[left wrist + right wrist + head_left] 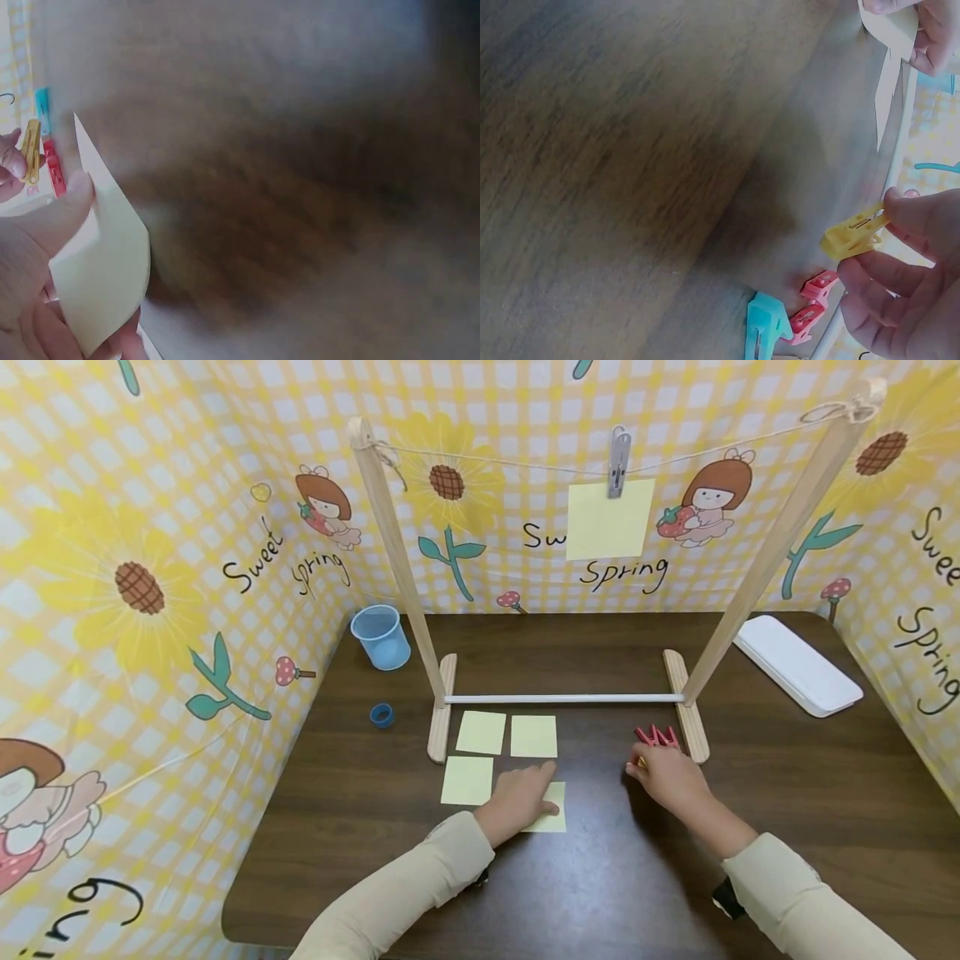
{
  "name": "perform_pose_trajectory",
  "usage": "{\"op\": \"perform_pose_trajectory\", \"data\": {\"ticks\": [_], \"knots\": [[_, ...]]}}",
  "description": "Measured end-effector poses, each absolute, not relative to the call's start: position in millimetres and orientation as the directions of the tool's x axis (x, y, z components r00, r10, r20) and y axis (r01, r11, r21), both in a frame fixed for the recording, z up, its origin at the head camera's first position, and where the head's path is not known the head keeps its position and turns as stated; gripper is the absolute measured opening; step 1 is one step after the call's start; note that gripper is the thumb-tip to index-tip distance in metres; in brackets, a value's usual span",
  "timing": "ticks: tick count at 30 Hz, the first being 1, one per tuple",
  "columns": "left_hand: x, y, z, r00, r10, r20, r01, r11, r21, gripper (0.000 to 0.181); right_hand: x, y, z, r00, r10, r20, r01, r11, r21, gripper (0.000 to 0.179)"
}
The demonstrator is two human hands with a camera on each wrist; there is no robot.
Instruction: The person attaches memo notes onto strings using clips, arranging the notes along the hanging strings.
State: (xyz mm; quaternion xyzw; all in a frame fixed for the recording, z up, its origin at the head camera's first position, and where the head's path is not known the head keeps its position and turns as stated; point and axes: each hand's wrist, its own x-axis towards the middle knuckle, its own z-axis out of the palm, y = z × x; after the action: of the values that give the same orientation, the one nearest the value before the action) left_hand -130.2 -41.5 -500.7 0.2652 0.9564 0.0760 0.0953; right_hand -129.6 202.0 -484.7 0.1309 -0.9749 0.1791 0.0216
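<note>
My left hand holds a pale yellow sticky note between thumb and fingers; the paper bows in the left wrist view. Beside that hand, three more sticky notes lie flat on the table. My right hand pinches a yellow clothespin by its handle end, just above the tabletop. Close to it lie red clothespins and a teal clothespin; the teal one is hidden in the head view. Another sticky note hangs from a grey clothespin on a string.
A wooden stand with two posts carries the string, and a white bar joins its feet. At the back left stand a blue cup and a small blue ring. A white case lies at the right.
</note>
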Motion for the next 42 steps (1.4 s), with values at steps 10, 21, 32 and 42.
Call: {"op": "perform_pose_trajectory", "data": {"ticks": [10,21,32,42], "knots": [[-128,-49,-497,-0.857,0.515,-0.035,0.468,0.804,0.366,0.030,-130,199,-486,-0.959,-0.264,0.105,-0.284,0.878,-0.385,0.014],[-140,-55,-488,-0.881,0.425,-0.209,0.114,0.617,0.779,0.032,-130,194,-488,-0.952,-0.283,0.118,-0.306,0.861,-0.406,0.014],[-151,-59,-480,-0.900,0.294,-0.322,-0.276,0.188,0.943,0.024,-133,189,-483,-0.950,-0.285,0.124,-0.311,0.868,-0.386,0.038],[-152,-63,-475,-0.877,0.346,-0.334,-0.408,-0.165,0.898,0.031,-137,185,-480,-0.934,-0.303,0.189,-0.356,0.828,-0.432,0.034]]}}
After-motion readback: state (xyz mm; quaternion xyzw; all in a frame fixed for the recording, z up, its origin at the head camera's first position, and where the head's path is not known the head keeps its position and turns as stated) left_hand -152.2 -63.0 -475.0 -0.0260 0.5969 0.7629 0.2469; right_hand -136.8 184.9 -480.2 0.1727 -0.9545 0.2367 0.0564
